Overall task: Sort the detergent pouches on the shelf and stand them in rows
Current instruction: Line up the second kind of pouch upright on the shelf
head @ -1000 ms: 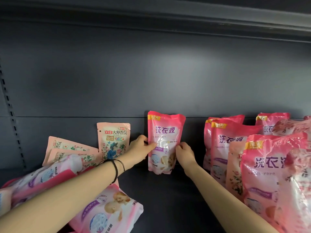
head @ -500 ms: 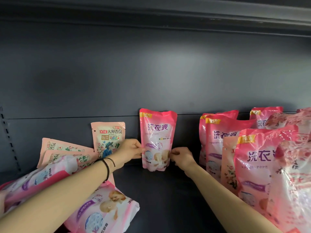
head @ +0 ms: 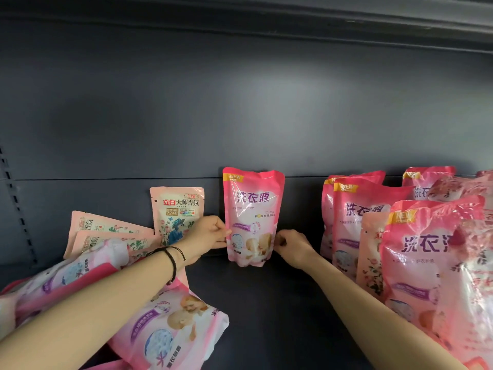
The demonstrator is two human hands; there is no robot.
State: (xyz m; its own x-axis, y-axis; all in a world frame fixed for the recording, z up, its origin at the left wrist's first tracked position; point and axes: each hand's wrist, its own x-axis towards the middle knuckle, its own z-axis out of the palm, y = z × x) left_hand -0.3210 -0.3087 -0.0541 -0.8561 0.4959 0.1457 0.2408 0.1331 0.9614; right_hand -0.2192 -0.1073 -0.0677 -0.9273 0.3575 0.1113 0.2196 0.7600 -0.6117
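Note:
A pink detergent pouch (head: 252, 209) stands upright against the back wall of the dark shelf (head: 269, 311), in the middle. My left hand (head: 206, 235) pinches its left edge and my right hand (head: 289, 245) pinches its right edge, low down. To the right, several matching pink pouches (head: 357, 217) stand in rows. On the left a pale peach floral pouch (head: 177, 212) leans upright, with two more peach pouches (head: 106, 231) lying behind it.
Pink pouches (head: 170, 324) lie flat in a heap at the lower left, under my left forearm. A slotted upright rail (head: 16, 206) runs along the far left. The shelf above (head: 266, 12) overhangs the top.
The pouch has settled upright at the back wall. My fingers have slid from wrapping its sides to pinching its lower edges. The view has shifted slightly.

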